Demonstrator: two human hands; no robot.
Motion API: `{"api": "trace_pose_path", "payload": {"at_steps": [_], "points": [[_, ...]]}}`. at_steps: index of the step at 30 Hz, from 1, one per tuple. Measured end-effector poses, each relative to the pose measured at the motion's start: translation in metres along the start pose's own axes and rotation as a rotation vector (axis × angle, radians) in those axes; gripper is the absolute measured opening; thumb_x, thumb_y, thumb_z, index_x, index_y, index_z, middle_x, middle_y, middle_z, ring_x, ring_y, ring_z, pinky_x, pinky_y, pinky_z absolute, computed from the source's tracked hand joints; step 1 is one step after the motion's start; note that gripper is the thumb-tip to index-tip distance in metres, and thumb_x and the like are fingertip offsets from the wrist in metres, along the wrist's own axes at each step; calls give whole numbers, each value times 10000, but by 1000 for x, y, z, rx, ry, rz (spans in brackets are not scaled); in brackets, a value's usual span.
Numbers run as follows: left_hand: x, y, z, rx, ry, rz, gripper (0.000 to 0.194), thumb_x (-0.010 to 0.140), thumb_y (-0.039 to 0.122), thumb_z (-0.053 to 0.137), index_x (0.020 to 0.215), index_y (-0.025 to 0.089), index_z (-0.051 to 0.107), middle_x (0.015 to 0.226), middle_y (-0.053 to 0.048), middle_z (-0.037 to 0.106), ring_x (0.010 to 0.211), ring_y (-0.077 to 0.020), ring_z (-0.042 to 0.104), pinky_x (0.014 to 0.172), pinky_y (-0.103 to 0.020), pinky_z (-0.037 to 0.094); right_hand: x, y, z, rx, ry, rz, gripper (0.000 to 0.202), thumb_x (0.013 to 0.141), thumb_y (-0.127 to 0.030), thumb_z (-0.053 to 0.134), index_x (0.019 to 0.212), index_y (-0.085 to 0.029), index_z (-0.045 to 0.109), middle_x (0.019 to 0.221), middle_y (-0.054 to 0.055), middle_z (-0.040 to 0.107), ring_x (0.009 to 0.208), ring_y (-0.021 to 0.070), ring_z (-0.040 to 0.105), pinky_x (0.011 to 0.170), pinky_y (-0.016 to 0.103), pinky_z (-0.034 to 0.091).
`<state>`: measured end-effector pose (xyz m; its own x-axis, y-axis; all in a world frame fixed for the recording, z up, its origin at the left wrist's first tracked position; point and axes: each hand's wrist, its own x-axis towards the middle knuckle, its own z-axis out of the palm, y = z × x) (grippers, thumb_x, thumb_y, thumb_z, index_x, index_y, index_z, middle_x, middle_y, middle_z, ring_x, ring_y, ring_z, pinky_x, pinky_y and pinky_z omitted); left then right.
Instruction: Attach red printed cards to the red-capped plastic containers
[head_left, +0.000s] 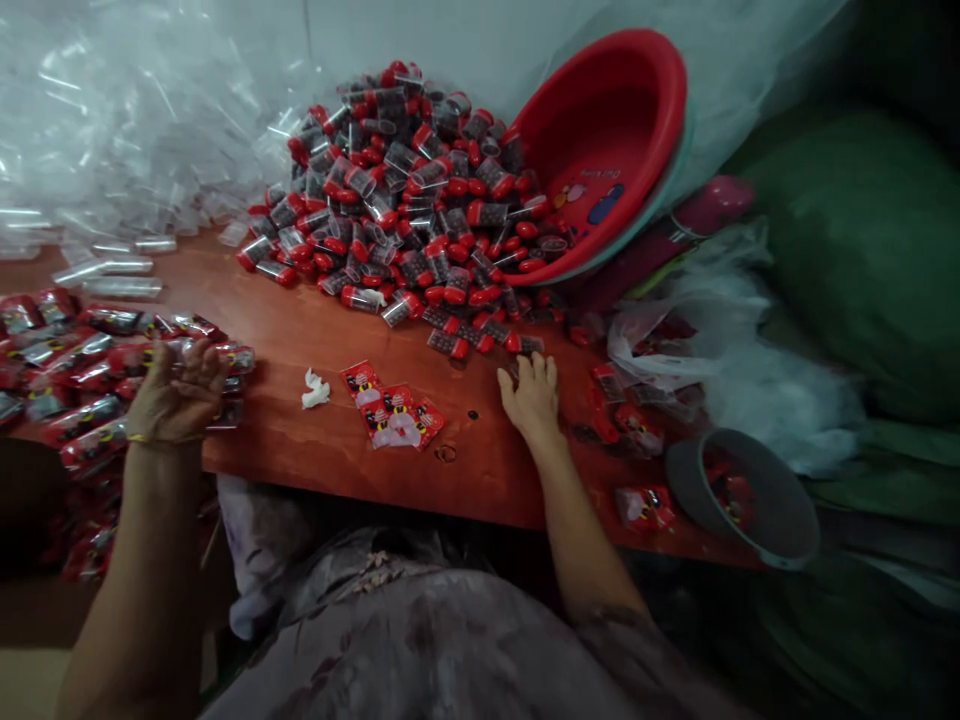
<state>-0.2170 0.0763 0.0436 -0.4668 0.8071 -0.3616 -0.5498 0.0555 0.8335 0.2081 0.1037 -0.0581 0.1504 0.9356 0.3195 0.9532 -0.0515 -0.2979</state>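
My left hand [177,392] is palm up at the edge of a heap of red-and-silver wrapped tubes [86,370]. Its fingers are loosely curled and apart, with nothing seen in them. On the wooden table, my right hand [532,402] reaches forward, fingers stretched. Its fingertips are at a clear tube with a red cap [526,344], at the near edge of a big pile of such dark-filled tubes [420,200]; whether they touch it I cannot tell. Between my hands lie several red printed labels [394,410] and a crumpled white scrap [315,388].
A red basin [600,150] leans tilted behind the pile. Clear empty tubes [135,150] are heaped at the back left. On the right are a plastic bag [750,360], a grey bowl [780,510] with red pieces inside, and a small red packet [645,508] near the table edge.
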Motion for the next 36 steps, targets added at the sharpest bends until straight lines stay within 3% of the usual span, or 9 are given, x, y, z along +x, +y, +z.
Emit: {"api": "trace_pose_path", "payload": {"at_steps": [2,4,6,9,14,25,31,34,36], "points": [[-1,-3,1,31,38,35,494,953,453,275,791,133,615,827,-3,689,814,-104,610,809,-261,491,-16,-10,5,16,-16,-96,454,886,-411,407,1191,-103,542,1360,213,453,1333,360,281,996,563,337],[-13,-29,13,112,-2,110,397,874,510,448,860,158,631,918,-16,696,899,-147,623,866,-319,487,-34,-26,4,42,-37,-170,424,890,-395,414,1188,-122,540,1372,189,454,1350,340,269,1020,558,320],[-32,-68,31,373,-140,236,350,735,462,656,941,180,658,980,-59,697,936,-199,638,902,-386,478,-50,-38,1,81,-44,-215,403,894,-390,416,1172,-129,547,1366,178,466,1352,328,279,1031,549,318],[-54,-122,58,946,-504,495,338,675,391,717,961,211,696,1151,-112,658,1173,-297,534,1032,-484,356,-64,-46,-4,142,-9,-238,389,895,-399,420,1138,-133,565,1332,178,499,1337,317,322,1029,524,340],[-59,-154,69,1449,-636,733,228,758,263,642,973,281,714,1326,-92,551,1328,-344,354,1075,-577,209,-67,-43,-4,194,47,-235,350,891,-387,434,1097,-153,593,1302,174,522,1318,304,362,1017,512,362],[-68,-156,60,1235,-468,794,221,811,336,566,967,310,721,1243,-70,619,1290,-318,421,1073,-564,214,-73,-65,-25,393,132,-206,231,851,-332,506,974,-200,650,1079,114,675,1090,256,570,967,439,394],[-94,-138,71,1144,-473,848,260,807,281,579,1035,320,698,1314,-52,565,1341,-292,351,1116,-530,135,-79,-119,-31,980,-263,24,265,846,-413,501,940,-200,629,834,37,680,743,169,605,697,285,487],[-100,-138,73,943,-405,672,352,738,311,670,1088,275,672,1323,-70,558,1321,-290,381,1114,-495,181,-76,-130,-27,1052,-272,101,310,869,-416,456,702,-191,590,635,-8,590,595,128,527,575,231,427],[-101,-139,73,706,-374,387,425,669,372,730,1062,216,679,1210,-101,634,1187,-289,520,1029,-449,348,-74,-129,-25,1027,-221,104,327,873,-398,446,642,-193,552,578,-19,539,558,118,488,549,224,394]]}}
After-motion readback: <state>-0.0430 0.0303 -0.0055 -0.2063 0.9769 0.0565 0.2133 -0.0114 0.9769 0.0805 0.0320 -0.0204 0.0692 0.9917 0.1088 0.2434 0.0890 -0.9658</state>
